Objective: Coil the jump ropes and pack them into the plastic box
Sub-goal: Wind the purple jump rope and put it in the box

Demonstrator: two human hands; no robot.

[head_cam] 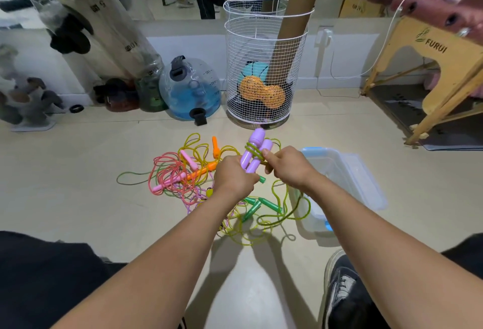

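Observation:
My left hand (233,177) grips two purple jump-rope handles (254,149) held together and pointing up. A yellow-green cord is wrapped around them, and my right hand (286,165) pinches that cord against the handles. The cord trails down to loops on the floor (277,217). A tangle of ropes lies on the floor to the left: pink handles (167,182), orange handles (201,170) and green handles (254,204) with their cords mixed. The clear plastic box (360,179) with blue clips sits open on the floor at the right, partly behind my right forearm.
A white wire basket (261,67) with balls and a cardboard tube stands just beyond the ropes. A blue water jug (192,88) and bags line the wall at left. A wooden bench (444,67) stands at right. My shoe (339,287) is at bottom right.

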